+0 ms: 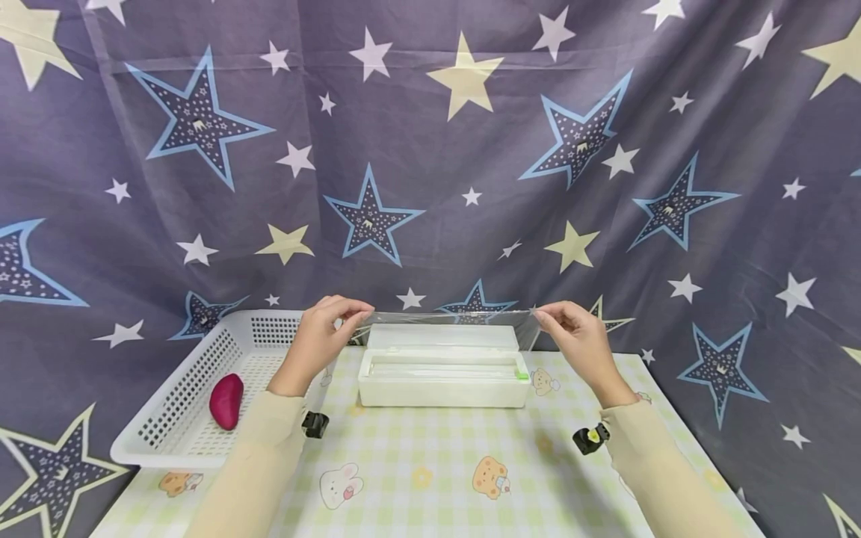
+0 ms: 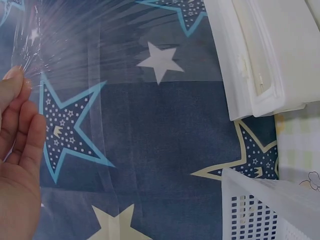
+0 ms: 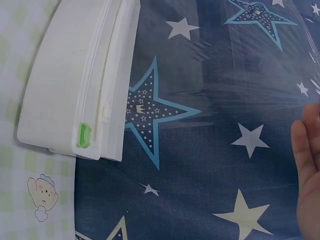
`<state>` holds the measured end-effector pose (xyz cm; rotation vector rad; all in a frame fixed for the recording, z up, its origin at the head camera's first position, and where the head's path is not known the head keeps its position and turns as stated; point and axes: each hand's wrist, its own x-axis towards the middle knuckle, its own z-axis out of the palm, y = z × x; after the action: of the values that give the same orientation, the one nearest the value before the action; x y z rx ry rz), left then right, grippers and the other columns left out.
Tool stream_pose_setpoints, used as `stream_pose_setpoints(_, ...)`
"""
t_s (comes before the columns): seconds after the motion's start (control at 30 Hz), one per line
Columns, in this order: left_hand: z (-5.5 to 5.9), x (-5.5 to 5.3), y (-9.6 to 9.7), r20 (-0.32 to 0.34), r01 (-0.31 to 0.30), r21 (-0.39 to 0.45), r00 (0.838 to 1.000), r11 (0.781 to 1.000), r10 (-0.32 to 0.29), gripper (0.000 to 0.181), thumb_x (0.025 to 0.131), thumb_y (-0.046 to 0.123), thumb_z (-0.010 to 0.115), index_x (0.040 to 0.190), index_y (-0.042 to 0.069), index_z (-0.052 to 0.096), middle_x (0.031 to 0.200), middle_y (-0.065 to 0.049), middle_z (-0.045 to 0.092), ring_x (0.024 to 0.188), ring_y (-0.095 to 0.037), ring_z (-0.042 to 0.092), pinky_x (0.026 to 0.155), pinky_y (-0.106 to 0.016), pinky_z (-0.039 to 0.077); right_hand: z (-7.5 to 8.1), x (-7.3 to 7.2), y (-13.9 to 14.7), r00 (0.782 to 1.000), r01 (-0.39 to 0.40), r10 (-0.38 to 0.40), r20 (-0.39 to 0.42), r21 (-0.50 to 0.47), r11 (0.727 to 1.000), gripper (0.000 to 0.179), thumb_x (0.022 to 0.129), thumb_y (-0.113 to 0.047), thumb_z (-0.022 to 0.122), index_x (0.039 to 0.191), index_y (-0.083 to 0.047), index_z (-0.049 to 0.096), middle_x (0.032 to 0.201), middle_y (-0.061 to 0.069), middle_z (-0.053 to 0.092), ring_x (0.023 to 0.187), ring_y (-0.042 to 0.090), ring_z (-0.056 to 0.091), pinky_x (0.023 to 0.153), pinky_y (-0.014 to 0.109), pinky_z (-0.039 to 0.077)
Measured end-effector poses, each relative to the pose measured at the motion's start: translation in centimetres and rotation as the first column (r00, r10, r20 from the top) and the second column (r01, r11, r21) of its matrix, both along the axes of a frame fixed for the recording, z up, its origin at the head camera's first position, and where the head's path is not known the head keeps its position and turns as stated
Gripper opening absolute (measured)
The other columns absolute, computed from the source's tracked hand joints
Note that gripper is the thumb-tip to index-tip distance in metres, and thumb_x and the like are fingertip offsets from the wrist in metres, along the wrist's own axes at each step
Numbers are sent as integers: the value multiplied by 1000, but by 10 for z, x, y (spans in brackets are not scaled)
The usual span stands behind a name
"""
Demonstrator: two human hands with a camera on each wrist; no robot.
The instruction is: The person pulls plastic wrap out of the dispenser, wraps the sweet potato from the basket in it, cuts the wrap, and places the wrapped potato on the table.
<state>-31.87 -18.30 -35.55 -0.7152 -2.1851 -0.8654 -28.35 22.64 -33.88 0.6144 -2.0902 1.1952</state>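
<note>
A sheet of clear plastic wrap (image 1: 444,318) is stretched between both hands, above and behind a white wrap dispenser box (image 1: 444,393). My left hand (image 1: 321,340) pinches its left corner between thumb and fingertips. At the other corner, the thumb and fingers of my right hand (image 1: 582,340) pinch the film. The dispenser's lid (image 1: 442,338) stands raised, with a pale roll lying inside. A green tab (image 3: 84,135) marks the box's right end. In the left wrist view, film creases (image 2: 55,65) fan out from the left fingertips.
A white perforated basket (image 1: 124,450) stands on the left, partly behind the left forearm, holding a magenta, sweet-potato-shaped item (image 1: 226,401). A green-checked tablecloth (image 1: 417,441) covers the table. Just beyond the table hangs a dark star-patterned curtain (image 1: 417,134).
</note>
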Motion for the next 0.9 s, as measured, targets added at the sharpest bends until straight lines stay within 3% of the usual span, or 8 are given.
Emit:
stream_pose_setpoints(0.3,6,4,-1,-44,10,2,999,1000,-10,13,95,13,71,105,17,78,95,2,71,82,-10,54,65,-28,45,3,3,0,998,18,-18,-58,13,1000,6,94,0,69,98,2,72,90,12,71,77,15,70,70,15,54)
stream_pose_setpoints(0.57,9,4,1,-115,27,-6,993,1000,-27,11,93,12,73,103,15,78,93,0,72,82,-13,58,64,-25,43,8,5,0,995,21,-20,-97,17,1000,6,92,4,69,97,5,71,88,14,72,75,19,71,69,15,54)
stream_pose_setpoints(0.9,14,6,1,-138,24,-2,990,1000,-24,14,92,7,73,102,15,78,93,1,72,84,-14,59,66,-24,44,12,8,0,995,27,-27,-96,1,1000,6,92,4,69,97,5,72,90,14,72,77,13,71,70,15,55)
